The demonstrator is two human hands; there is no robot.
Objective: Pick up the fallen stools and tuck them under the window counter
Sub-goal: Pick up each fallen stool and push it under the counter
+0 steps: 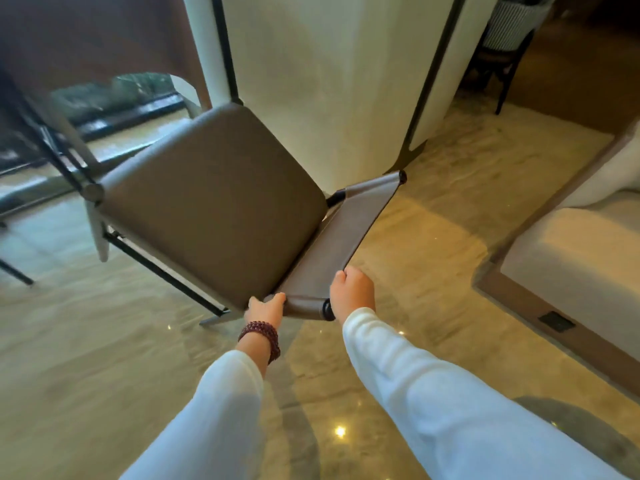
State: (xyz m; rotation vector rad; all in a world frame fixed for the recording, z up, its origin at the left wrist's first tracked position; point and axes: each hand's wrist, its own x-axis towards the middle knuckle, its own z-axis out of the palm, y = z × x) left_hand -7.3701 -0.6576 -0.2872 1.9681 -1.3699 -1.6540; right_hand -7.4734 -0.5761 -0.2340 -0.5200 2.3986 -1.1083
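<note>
A stool [214, 202] with a brown padded seat and a low brown leather backrest [349, 233] is tilted, its seat facing me and its dark metal legs pointing left. My left hand [265, 310], with a bead bracelet at the wrist, grips the near end of the backrest where it meets the seat. My right hand [353, 292] holds the near edge of the backrest beside its black end cap. The window counter [62, 46] shows dark and blurred at the upper left, above the stool's legs.
A wide cream pillar [329, 81] with black trim stands just behind the stool. Another stool's legs [14, 268] show at the far left. A pale sofa [571, 258] on a wooden base fills the right. A chair [505, 39] stands at the back right. The floor is glossy marble.
</note>
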